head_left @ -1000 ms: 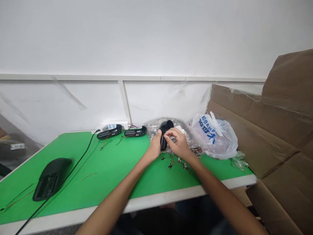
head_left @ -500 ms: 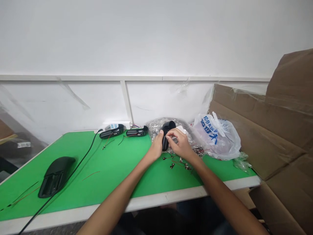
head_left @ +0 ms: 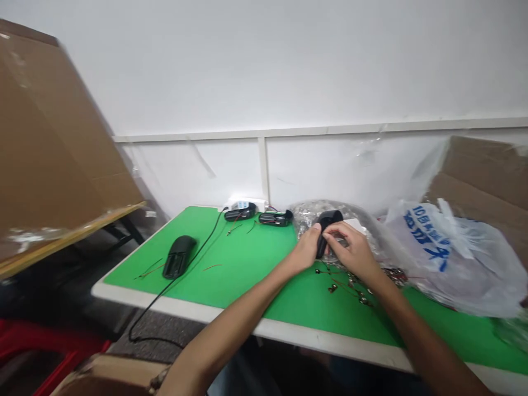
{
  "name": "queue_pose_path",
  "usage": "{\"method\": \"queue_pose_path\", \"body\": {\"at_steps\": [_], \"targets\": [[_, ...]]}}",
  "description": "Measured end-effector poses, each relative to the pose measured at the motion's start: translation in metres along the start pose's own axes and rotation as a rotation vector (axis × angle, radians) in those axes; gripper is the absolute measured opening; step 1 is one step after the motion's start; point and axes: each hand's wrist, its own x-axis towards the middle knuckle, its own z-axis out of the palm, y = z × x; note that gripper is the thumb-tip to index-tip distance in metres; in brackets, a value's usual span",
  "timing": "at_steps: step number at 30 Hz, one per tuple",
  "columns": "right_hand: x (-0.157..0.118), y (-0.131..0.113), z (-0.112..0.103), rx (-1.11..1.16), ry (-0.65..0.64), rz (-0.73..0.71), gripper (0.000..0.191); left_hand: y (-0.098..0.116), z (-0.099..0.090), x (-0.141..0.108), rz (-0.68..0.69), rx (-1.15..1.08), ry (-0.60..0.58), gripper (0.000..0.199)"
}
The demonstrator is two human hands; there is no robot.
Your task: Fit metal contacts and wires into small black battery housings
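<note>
My left hand [head_left: 308, 247] is closed around a black curved plastic housing [head_left: 331, 216], held upright above the table. My right hand [head_left: 348, 245] is beside it, thumb and forefinger pinched against the housing's near face; whatever is between those fingertips is too small to make out. Below the hands lie several small metal contacts [head_left: 333, 287] with thin red and black wires. A similar black housing [head_left: 180, 257] with an open compartment lies at the left of the green table [head_left: 247, 275]. Two more, a black housing [head_left: 240, 212] and another black housing [head_left: 275, 219], sit at the back with wires attached.
Behind my hands lies a clear plastic bag of small parts [head_left: 305, 212]. A white printed bag [head_left: 474, 264] stands at the right, before a cardboard sheet [head_left: 487, 176]. A white power strip [head_left: 249, 203] feeds a black cable [head_left: 202, 250]. Large cardboard [head_left: 53, 143] leans at left.
The view has turned left, so the table and hands appear farther right, and cardboard and a red stool-like object come into view. Both hands keep nearly the same hold on the housing.
</note>
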Motion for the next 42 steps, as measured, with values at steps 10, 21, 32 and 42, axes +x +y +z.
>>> {"method": "queue_pose_path", "body": {"at_steps": [10, 21, 32, 42], "targets": [[-0.003, -0.001, 0.004, -0.063, 0.22, -0.127, 0.008, 0.01, 0.023, 0.001, -0.24, -0.462, 0.027, 0.061], [-0.004, 0.005, 0.012, -0.086, 0.217, -0.164, 0.007, 0.003, 0.026, -0.001, -0.189, -0.585, 0.046, 0.054], [0.003, -0.006, 0.01, 0.012, 0.257, -0.085, 0.009, 0.01, 0.025, 0.003, -0.098, -0.541, 0.109, 0.044], [0.004, -0.009, 0.005, 0.036, 0.225, -0.102, 0.007, 0.01, 0.024, 0.005, -0.004, -0.464, 0.1, 0.043]]}}
